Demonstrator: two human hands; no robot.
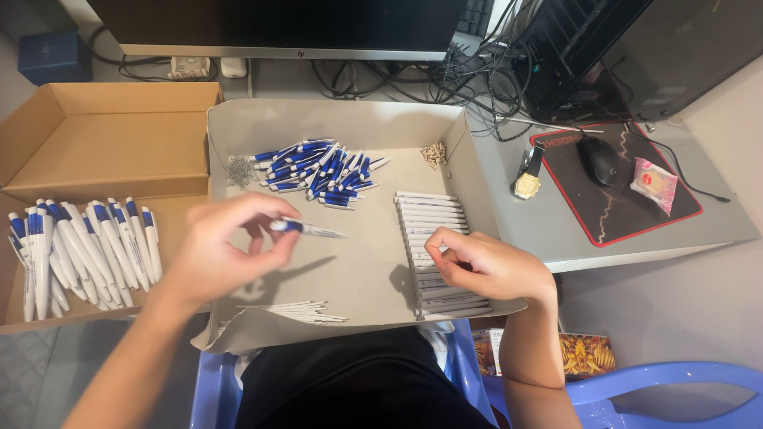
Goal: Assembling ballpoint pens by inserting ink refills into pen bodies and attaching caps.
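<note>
Desk surface [548, 226] is pale grey and smooth, backed by a dark monitor [278, 24] and tangled black cables [477, 71]. A shallow grey cardboard tray [358, 262] lies at the centre; a brown corrugated box [103, 135] at the left holds finished white-and-blue pens [79, 254]. Inside the tray lie blue pen parts [318, 171], a row of white barrels [433, 238] and thin refills [294, 311]. The left hand [222, 254] pinches a partly assembled pen [306, 229] above the tray. The right hand [485, 266] is curled closed on a white barrel [425, 256] in the row.
</note>
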